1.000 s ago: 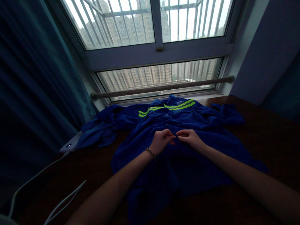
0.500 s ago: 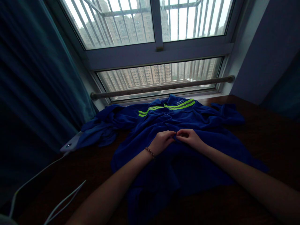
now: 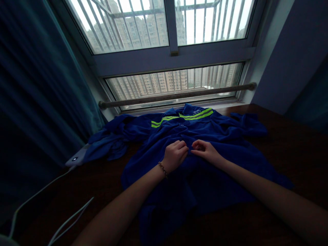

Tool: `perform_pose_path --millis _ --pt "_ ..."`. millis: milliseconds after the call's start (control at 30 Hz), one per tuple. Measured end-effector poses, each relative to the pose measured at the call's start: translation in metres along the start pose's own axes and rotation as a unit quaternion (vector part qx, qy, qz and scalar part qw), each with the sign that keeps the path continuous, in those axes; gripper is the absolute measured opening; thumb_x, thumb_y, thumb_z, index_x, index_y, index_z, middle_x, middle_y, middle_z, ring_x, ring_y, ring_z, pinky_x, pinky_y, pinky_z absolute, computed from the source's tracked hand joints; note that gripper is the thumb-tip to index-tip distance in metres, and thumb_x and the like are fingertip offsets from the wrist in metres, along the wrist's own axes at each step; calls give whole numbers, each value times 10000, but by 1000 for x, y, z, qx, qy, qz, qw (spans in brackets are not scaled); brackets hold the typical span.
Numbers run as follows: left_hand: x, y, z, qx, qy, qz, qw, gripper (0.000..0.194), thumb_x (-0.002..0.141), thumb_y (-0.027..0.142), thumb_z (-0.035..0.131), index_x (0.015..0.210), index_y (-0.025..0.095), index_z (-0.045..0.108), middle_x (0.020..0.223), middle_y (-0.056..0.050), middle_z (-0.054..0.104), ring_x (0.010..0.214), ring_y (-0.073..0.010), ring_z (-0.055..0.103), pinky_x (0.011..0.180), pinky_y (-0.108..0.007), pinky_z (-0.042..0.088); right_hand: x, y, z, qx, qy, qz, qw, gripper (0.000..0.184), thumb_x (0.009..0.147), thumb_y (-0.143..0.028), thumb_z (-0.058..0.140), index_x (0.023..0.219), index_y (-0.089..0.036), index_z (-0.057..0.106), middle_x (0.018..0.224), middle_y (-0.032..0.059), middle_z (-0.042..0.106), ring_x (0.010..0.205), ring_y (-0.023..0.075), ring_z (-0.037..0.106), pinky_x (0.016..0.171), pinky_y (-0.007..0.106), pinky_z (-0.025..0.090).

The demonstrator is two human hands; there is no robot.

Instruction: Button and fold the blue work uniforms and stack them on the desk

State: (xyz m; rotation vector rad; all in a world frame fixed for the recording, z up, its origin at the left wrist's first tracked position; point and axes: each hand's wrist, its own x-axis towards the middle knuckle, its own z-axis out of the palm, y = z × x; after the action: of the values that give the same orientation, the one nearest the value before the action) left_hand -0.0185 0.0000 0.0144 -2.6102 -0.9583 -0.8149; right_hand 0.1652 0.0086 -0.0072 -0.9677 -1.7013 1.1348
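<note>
A blue work shirt (image 3: 220, 150) with yellow-green reflective stripes across the chest lies spread out, its collar toward the window. Over the middle of its front, my left hand (image 3: 175, 155) has its fingers curled down and closed on the fabric near the button line. My right hand (image 3: 207, 152) is just beside it, thumb and fingers bent together at the same front edge. A small gap separates the two hands. The dark cloth between the fingertips is hard to make out. One shirt button (image 3: 182, 125) shows above the hands.
Under the shirt is a dark brown wooden surface (image 3: 289, 143). A white device (image 3: 77, 158) with a white cable (image 3: 42, 190) lies partly beneath the left sleeve. A blue curtain (image 3: 46, 85) hangs at left. Behind the shirt, a rail (image 3: 176, 96) crosses the barred window.
My left hand has drawn slightly left and its fingers are more curled, so the fingertips have parted from the right hand's. My right hand has shifted very little; the shirt stays in place.
</note>
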Motion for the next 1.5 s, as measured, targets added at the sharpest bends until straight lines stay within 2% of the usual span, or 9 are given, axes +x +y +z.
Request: perform_pose_path --millis 367,500,667,767,900,1067,1233,1367,1500 --pt "0 1 1 28 33 -66 997 207 817 261 448 696 171 589 739 -25 553 686 -124 481 617 -255 368 -4 -4 5 20 -16 -11 1000 347 653 -314 645 950 -173 535 738 -16 554 679 120 522 629 243 411" --pt "1 4 -1 61 28 -66 996 223 811 283 450 649 171 554 726 -19 540 663 -124 468 591 -254 346 -7 -6 6 -67 2 -46 997 275 710 -272 593 967 -178 560 705 -17 523 634 113 486 575 230 388" --pt "0 6 -1 82 13 -49 995 212 810 280 437 658 174 540 728 -21 531 648 -125 455 589 -257 339 -14 -3 6 -259 39 -195 945 285 783 -168 465 1041 -203 581 768 26 482 689 130 475 623 254 397" --pt "-1 4 0 81 7 -27 996 233 821 277 413 652 170 532 707 -27 526 639 -126 456 585 -260 341 -18 -3 5 -326 61 -224 916 328 793 -131 411 1043 -225 601 770 37 458 681 135 467 617 259 399" --pt "0 4 2 76 -31 25 996 235 833 276 386 684 164 529 667 -28 528 632 -132 481 572 -265 346 -19 -8 2 -345 99 -194 913 320 763 -101 419 935 -236 653 774 39 448 675 134 470 615 257 404" --pt "5 11 -3 71 -129 62 987 182 833 271 384 781 158 516 703 -27 574 647 -148 547 558 -263 375 -14 -10 1 -314 109 -162 929 323 709 -55 428 883 -223 643 823 36 492 728 139 493 689 263 418" --pt "11 22 -24 59 -236 -2 970 248 760 373 527 901 172 493 759 -36 607 643 -185 593 512 -258 404 -5 -25 -16 -334 10 -119 935 331 690 -59 457 940 -209 614 830 27 543 738 140 519 687 256 411" --pt "1 46 -56 73 -250 -67 963 379 687 386 620 965 160 495 829 -73 597 726 -214 590 571 -281 452 -16 -57 -30 -380 -112 -79 915 433 681 -188 590 1109 -200 530 863 44 596 751 170 548 669 268 414" --pt "-46 79 -88 109 -266 -148 946 361 663 300 640 973 145 539 906 -99 598 810 -238 577 666 -334 490 -65 -75 -30 -471 -92 -63 875 585 643 -236 640 1199 -208 462 996 92 584 865 234 548 726 327 426"
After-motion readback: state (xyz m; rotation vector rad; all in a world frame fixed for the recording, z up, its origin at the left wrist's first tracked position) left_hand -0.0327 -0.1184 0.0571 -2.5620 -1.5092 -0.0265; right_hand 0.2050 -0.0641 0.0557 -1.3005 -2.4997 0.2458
